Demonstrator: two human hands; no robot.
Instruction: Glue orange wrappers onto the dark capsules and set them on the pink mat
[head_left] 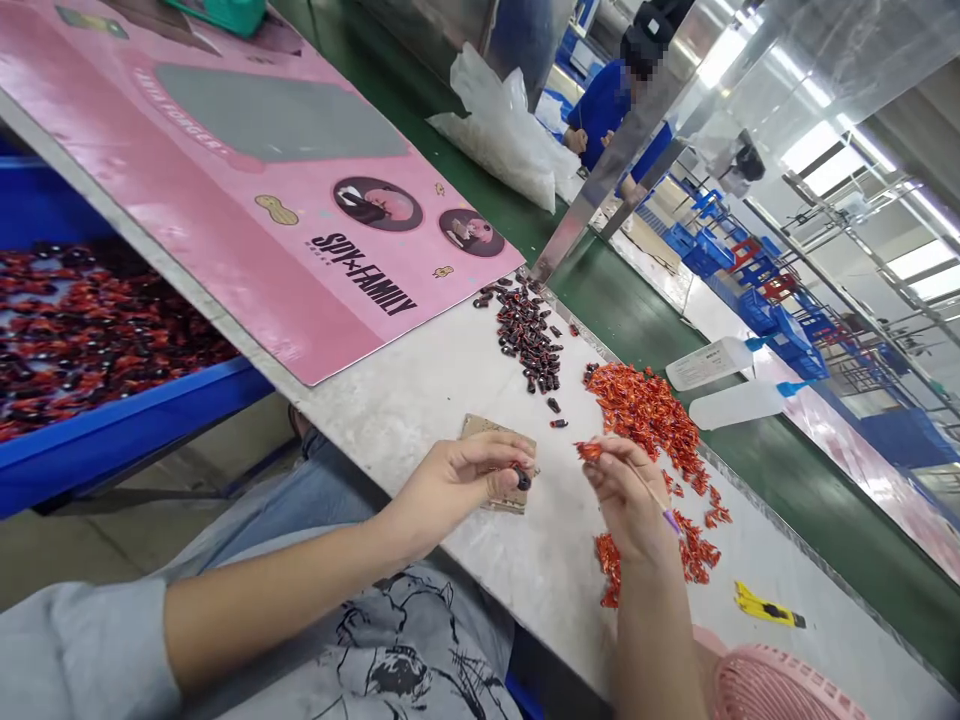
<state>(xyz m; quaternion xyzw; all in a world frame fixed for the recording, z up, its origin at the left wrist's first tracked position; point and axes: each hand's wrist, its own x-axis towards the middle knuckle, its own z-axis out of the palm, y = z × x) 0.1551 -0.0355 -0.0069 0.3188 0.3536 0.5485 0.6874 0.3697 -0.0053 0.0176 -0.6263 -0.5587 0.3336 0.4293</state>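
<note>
Between thumb and fingers, my left hand (480, 470) pinches a small black plastic part (523, 478), held above a brown cardboard piece (510, 506) on the table. My right hand (630, 490) grips a small orange-red plastic piece (589, 451) at its fingertips. A thin stick with a purple end (672, 521) also rests in that hand, pointing back toward the wrist. The two hands are apart, at about the same height. Beyond them lie a pile of black parts (525, 335) and a larger pile of orange-red pieces (649, 410). More orange-red pieces lie around my right wrist.
A pink printed sheet (300, 290) covers the table's left part. At left, a blue bin (127, 410) holds many red-and-black parts. Two white bottles with blue tips (739, 405) lie by the green belt (622, 320). A yellow cutter (769, 606) and pink basket (787, 685) are right. A person (604, 110) sits beyond.
</note>
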